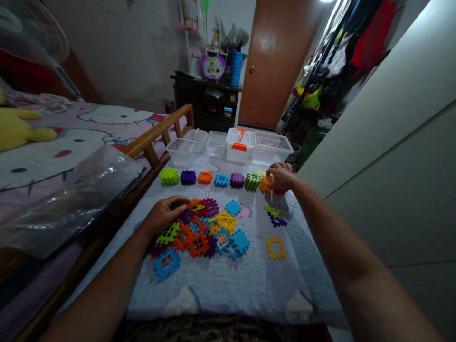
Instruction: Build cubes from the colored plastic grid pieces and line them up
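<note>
My left hand (167,213) rests at the left edge of a loose pile of coloured plastic tiles (199,237), its fingers curved over the orange and red ones. At the right end of a row of sorted stacks, my right hand (281,175) has its fingers bent around a yellow stack (264,184), beside a red piece (280,191). Leftward in the row stand a green stack (252,182), a purple one (237,180) and several others. A yellow frame tile (276,248) lies alone at the right, below green and dark purple pieces (275,216).
Clear plastic boxes (272,147) line the far side of the cloth-covered table (249,289), one with an orange-handled lid. A wooden bed rail (142,142) and a clear plastic bag (78,199) are at the left; a white cabinet (384,156) borders the right.
</note>
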Action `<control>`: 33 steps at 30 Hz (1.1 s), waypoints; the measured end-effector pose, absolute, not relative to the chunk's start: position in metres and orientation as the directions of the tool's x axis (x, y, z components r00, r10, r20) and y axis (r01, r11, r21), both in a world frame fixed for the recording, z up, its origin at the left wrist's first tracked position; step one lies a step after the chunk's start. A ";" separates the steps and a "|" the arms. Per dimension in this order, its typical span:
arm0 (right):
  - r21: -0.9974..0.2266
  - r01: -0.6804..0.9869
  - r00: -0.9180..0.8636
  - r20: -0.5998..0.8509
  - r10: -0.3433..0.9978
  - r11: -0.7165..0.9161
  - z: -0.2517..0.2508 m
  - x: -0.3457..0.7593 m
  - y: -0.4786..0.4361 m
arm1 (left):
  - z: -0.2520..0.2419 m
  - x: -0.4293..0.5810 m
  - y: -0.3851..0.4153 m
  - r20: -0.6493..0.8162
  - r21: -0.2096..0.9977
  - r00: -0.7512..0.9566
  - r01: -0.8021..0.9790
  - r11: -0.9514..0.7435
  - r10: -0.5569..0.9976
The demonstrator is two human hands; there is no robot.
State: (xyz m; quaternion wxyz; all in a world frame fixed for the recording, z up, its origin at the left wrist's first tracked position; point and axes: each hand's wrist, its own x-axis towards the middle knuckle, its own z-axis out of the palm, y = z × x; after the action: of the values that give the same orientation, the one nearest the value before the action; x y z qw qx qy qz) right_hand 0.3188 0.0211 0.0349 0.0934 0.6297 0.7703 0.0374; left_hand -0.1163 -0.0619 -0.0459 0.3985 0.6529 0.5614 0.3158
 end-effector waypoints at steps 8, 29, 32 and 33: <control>0.173 0.966 -0.180 -0.091 0.979 0.194 0.033 0.319 0.019 | -0.048 -0.118 -0.060 -0.033 0.861 0.185 0.505 -0.066 0.982; -0.322 0.840 -0.448 0.042 0.893 0.437 -0.012 0.214 -0.099 | -0.040 -0.112 -0.063 -0.020 0.875 0.161 0.481 -0.060 0.987; -0.326 0.844 -0.450 0.004 0.893 0.427 -0.025 0.208 -0.091 | -0.040 -0.112 -0.064 -0.020 0.882 0.163 0.467 -0.059 0.986; -0.334 0.845 -0.447 -0.011 0.894 0.418 -0.027 0.207 -0.090 | -0.040 -0.112 -0.064 -0.019 0.883 0.163 0.465 -0.060 0.986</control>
State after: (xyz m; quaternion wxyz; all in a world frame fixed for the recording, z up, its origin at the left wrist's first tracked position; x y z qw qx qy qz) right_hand 0.2072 -0.0895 -0.0267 -0.0845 0.5189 0.8379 -0.1470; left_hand -0.1124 -0.0638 -0.0401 0.3980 0.6504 0.5581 0.3272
